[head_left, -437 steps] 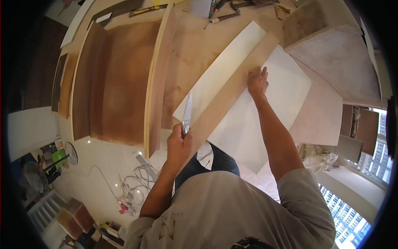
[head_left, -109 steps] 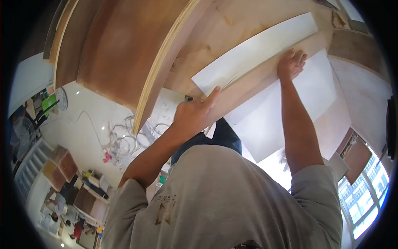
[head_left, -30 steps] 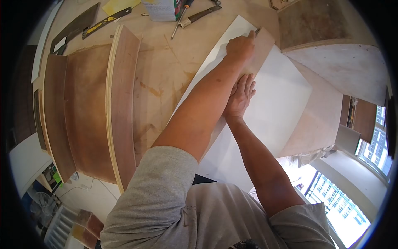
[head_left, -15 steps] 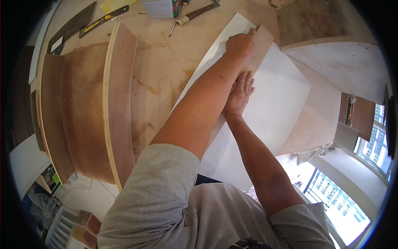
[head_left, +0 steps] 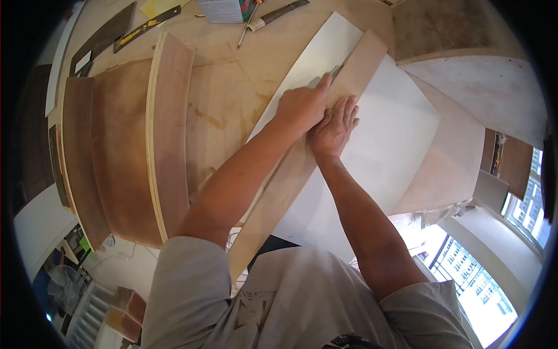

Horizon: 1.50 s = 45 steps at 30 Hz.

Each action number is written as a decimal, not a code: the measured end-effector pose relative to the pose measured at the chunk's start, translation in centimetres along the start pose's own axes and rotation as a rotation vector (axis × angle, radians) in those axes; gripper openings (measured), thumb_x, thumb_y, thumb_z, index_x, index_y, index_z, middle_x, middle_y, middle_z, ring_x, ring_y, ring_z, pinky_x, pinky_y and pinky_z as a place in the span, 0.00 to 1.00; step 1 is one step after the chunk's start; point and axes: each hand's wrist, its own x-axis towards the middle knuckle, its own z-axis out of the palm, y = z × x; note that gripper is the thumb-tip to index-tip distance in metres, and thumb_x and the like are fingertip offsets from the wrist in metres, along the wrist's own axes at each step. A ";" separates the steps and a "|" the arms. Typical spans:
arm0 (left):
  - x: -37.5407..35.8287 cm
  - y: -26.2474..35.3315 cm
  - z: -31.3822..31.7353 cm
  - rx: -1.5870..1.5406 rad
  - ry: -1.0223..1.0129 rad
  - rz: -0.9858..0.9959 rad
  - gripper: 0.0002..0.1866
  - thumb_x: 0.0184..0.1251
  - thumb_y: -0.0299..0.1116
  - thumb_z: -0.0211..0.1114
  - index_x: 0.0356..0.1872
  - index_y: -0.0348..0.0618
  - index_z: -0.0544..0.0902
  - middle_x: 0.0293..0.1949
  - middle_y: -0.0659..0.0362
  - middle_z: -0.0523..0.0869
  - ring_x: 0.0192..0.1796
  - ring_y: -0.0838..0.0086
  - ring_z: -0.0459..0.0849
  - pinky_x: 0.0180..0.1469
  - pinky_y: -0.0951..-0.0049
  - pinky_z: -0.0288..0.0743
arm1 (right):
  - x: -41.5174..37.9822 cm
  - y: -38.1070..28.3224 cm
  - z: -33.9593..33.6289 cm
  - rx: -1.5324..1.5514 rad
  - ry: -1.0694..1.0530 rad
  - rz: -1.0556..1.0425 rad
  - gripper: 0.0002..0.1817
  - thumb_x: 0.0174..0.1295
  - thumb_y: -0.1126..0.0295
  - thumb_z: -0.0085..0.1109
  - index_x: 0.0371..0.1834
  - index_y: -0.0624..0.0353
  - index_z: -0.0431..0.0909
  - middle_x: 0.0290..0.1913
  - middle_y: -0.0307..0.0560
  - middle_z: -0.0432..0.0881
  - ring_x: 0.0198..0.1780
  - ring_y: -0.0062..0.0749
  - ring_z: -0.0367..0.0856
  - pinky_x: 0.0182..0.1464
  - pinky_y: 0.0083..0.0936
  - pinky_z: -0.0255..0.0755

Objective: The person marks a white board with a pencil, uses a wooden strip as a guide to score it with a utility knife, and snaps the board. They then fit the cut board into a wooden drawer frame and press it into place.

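Note:
A long wooden strip (head_left: 285, 186) lies slantwise across a white sheet (head_left: 395, 122) on the workbench. My left hand (head_left: 302, 107) is closed at the strip's left edge, with the index finger stretched along it. A thin dark blade shows by that fingertip, seemingly of a knife (head_left: 335, 71) whose handle is hidden in the hand. Just to the right, my right hand (head_left: 333, 131) is laid flat on the strip, fingers stretched out and pointing away from me. White sheet shows on both sides of the strip.
A wooden box frame with an upright panel (head_left: 170, 134) stands at left. Behind are a handsaw (head_left: 146, 28), a screwdriver (head_left: 249, 24), a wooden-handled tool (head_left: 278, 15) and a tin (head_left: 224, 10). A large wooden box (head_left: 482, 87) stands at right.
My left hand has drawn back toward me along the strip's left edge, from near its far end to beside my right hand. My right hand stays pressed on the strip.

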 end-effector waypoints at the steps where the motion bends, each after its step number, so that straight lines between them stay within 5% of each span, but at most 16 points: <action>1: -1.6 -0.1 -0.3 -0.010 -0.029 -0.024 0.23 0.72 0.36 0.55 0.67 0.46 0.68 0.27 0.45 0.86 0.31 0.47 0.86 0.36 0.50 0.79 | -0.1 -0.1 0.0 0.005 0.003 -0.002 0.31 0.73 0.69 0.42 0.77 0.71 0.54 0.81 0.68 0.47 0.80 0.72 0.43 0.78 0.63 0.37; 5: -1.1 0.7 -1.2 0.043 -0.081 -0.064 0.23 0.74 0.38 0.54 0.67 0.46 0.68 0.27 0.45 0.86 0.32 0.47 0.86 0.36 0.49 0.79 | -0.1 -0.4 -0.6 0.012 -0.018 0.015 0.31 0.72 0.70 0.44 0.76 0.72 0.54 0.81 0.69 0.48 0.80 0.72 0.44 0.78 0.63 0.37; 8: 4.5 0.8 0.5 -0.025 0.150 -0.014 0.22 0.75 0.38 0.53 0.67 0.45 0.68 0.28 0.45 0.87 0.32 0.47 0.87 0.36 0.48 0.80 | 0.1 -0.3 -0.1 0.006 0.002 0.001 0.31 0.71 0.71 0.45 0.76 0.71 0.55 0.81 0.69 0.48 0.80 0.72 0.44 0.78 0.63 0.38; 16: 13.3 1.8 1.1 -0.107 0.122 -0.061 0.19 0.79 0.41 0.47 0.64 0.47 0.70 0.38 0.46 0.89 0.44 0.52 0.88 0.46 0.49 0.80 | -0.1 -0.1 0.2 -0.005 0.006 0.008 0.30 0.72 0.71 0.44 0.76 0.70 0.55 0.80 0.69 0.49 0.80 0.71 0.43 0.78 0.63 0.37; 45: 14.2 1.9 1.4 -0.089 0.174 0.029 0.16 0.78 0.38 0.48 0.60 0.47 0.72 0.36 0.48 0.89 0.42 0.51 0.89 0.45 0.50 0.80 | -0.1 -0.4 -0.1 0.007 -0.009 0.013 0.31 0.72 0.70 0.41 0.77 0.70 0.54 0.81 0.68 0.47 0.81 0.70 0.42 0.79 0.62 0.35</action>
